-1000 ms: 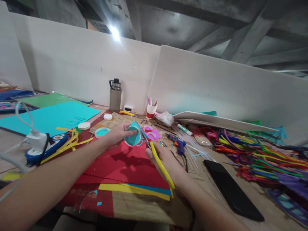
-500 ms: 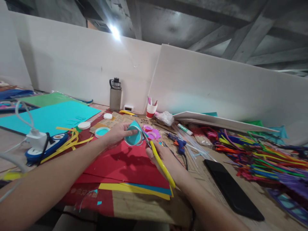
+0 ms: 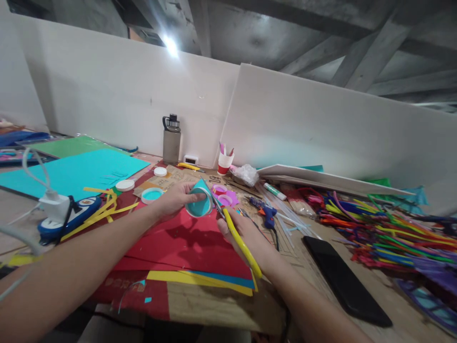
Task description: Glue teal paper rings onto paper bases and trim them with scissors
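Note:
My left hand [image 3: 178, 196] pinches a round white lid [image 3: 188, 208] with turquoise paper [image 3: 200, 206] on it, a corner of the paper jutting past the rim at the top. Yellow-handled scissors [image 3: 237, 238] are in my right hand [image 3: 246, 233], their blades against the right edge of the paper. Whether the blades are fully closed I cannot make out. Beneath both hands lie red sheets [image 3: 178, 243], with yellow [image 3: 207, 281] and blue sheets under them. Small turquoise scraps [image 3: 147, 300] lie at the table's front edge.
Left are a turquoise sheet [image 3: 82, 169], yellow strips [image 3: 107, 209] and a white plug [image 3: 54, 206]. Behind stand a bottle [image 3: 171, 145] and a cup of pens [image 3: 224, 163]. Right are a glue gun [image 3: 267, 214], a black phone [image 3: 344, 281] and many pipe cleaners [image 3: 389, 228].
The scissors have shifted very slightly along the paper's right edge. The lid and paper have turned a little in my left hand; otherwise things look the same.

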`<state>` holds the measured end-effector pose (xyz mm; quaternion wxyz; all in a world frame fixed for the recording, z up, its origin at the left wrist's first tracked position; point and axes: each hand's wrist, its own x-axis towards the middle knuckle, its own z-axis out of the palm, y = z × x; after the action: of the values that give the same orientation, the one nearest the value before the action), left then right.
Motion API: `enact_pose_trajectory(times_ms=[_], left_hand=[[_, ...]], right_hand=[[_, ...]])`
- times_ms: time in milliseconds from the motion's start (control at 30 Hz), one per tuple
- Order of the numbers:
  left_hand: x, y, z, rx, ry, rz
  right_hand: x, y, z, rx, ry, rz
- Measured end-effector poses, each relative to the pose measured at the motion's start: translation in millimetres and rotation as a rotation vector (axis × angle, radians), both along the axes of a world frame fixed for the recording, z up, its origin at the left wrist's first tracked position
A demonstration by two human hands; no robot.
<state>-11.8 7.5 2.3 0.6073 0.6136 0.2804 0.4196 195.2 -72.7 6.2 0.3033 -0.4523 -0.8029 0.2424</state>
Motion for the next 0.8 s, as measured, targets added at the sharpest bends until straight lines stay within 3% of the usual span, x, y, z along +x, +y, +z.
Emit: enact_pose_trajectory(times_ms=[800], left_hand=[[-0.4, 0.7, -2.0, 0.016, 0.027, -0.010]], right_hand=[[0.3, -0.8, 0.9, 0.006, -0.037, -0.004]])
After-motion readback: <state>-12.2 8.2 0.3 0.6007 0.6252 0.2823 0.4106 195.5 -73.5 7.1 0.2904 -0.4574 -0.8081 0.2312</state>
